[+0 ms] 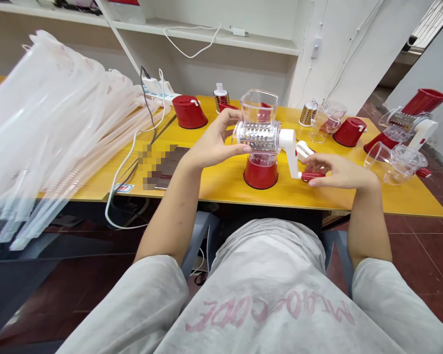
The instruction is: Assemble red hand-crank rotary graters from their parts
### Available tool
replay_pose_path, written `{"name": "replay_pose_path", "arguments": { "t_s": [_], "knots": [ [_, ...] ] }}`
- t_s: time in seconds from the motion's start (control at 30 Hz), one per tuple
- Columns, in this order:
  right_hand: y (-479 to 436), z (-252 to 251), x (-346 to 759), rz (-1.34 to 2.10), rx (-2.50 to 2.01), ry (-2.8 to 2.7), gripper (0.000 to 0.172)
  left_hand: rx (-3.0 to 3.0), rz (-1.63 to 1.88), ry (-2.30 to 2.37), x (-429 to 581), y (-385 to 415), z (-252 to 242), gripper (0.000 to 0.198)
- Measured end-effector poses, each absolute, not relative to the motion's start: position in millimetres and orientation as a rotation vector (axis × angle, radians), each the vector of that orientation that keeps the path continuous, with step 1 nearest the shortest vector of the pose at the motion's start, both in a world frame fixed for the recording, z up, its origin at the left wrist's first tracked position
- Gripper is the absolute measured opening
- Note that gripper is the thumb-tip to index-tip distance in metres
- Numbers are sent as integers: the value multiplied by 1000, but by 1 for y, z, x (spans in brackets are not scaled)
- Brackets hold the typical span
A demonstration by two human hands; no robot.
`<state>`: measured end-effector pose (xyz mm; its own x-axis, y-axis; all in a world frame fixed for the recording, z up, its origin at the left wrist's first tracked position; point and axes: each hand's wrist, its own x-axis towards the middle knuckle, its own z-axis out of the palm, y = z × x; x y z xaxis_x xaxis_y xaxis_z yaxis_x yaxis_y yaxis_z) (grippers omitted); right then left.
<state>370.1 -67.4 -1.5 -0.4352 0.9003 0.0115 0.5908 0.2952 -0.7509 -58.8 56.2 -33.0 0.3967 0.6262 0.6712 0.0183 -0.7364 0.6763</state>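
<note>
A rotary drum grater (260,132) stands upright on the yellow table (229,184), with a red suction base (260,174), a clear hopper on top and a steel drum through its middle. My left hand (216,142) wraps round the drum end on the left side and steadies it. A white crank arm (291,152) hangs down on the right and ends in a red handle (313,175). My right hand (337,171) pinches that red handle with fingers and thumb.
More grater parts lie behind: a red base (189,112), a steel drum (220,97), a clear housing (330,117), another red base (350,132), and at far right a full grater (409,123) with a clear hopper (396,161). Clear plastic strips (51,137) pile at left, cables beside them.
</note>
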Motion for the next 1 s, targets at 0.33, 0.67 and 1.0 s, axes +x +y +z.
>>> {"name": "replay_pose_path", "arguments": {
  "t_s": [0.33, 0.67, 1.0],
  "knots": [
    [-166, 67, 333, 546, -1144, -2304, 35, 2065, 1242, 502, -50, 56, -38, 99],
    [-21, 150, 294, 9, -1224, -2039, 36, 2132, 1211, 544, -63, 57, -34, 98],
    [89, 30, 339, 1096, -1356, -2372, 42, 2130, 1136, 584, -93, 54, -23, 98]
  ]
}}
